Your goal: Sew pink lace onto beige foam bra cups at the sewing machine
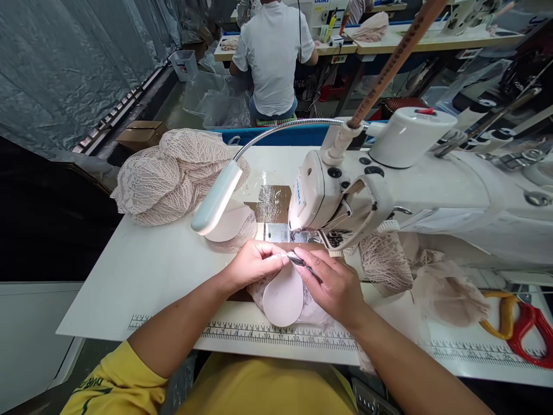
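Observation:
My left hand (261,262) pinches the upper edge of a pale pink lace piece that has a smooth rounded pad (283,297) on it. In my right hand (332,282) is a small dark tool (298,259), which looks like thread snips; its tip meets the edge at the left fingertips. Both hands are just in front of the sewing machine's needle area (298,235). Left of the needle lies another lace piece with a rounded pad (228,223).
A lamp (218,196) on a bendy neck hangs over the table, left of the white sewing machine (389,178). Stacked lace pieces (173,176) lie at the back left. Scissors (525,325) and more lace (386,262) are at right. A person (276,57) sits ahead.

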The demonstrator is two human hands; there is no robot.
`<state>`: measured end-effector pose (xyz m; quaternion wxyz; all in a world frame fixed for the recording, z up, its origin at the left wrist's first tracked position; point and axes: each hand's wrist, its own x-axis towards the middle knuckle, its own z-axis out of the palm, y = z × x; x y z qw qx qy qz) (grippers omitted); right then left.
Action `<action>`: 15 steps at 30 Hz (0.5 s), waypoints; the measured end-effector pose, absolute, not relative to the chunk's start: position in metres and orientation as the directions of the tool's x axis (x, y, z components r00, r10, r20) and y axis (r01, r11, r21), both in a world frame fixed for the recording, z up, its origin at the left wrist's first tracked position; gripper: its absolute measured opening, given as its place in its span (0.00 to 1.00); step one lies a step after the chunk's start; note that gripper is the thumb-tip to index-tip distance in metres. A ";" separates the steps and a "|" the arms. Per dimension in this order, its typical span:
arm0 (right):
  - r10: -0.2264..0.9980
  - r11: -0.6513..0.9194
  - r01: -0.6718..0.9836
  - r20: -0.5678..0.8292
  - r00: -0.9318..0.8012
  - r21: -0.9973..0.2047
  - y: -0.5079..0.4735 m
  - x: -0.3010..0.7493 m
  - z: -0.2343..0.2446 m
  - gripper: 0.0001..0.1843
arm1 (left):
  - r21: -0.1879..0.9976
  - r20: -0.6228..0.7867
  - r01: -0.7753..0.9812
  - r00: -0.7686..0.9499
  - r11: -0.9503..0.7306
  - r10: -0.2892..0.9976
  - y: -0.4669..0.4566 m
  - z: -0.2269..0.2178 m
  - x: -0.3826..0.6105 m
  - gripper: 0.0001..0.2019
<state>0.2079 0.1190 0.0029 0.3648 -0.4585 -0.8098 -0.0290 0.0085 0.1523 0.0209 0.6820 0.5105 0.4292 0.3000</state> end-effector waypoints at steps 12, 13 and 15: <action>0.730 0.593 0.735 0.606 -0.317 -0.330 0.119 0.209 0.003 0.15 | 0.916 -0.326 -0.060 0.467 0.397 0.822 0.152 0.021 0.009 0.15; 0.734 0.590 0.737 0.600 -0.318 -0.330 0.119 0.209 0.002 0.15 | 0.918 -0.318 -0.067 0.461 0.390 0.828 0.153 0.021 0.009 0.15; 0.735 0.589 0.741 0.596 -0.323 -0.324 0.119 0.209 0.002 0.15 | 0.925 -0.302 -0.072 0.457 0.373 0.837 0.153 0.021 0.009 0.15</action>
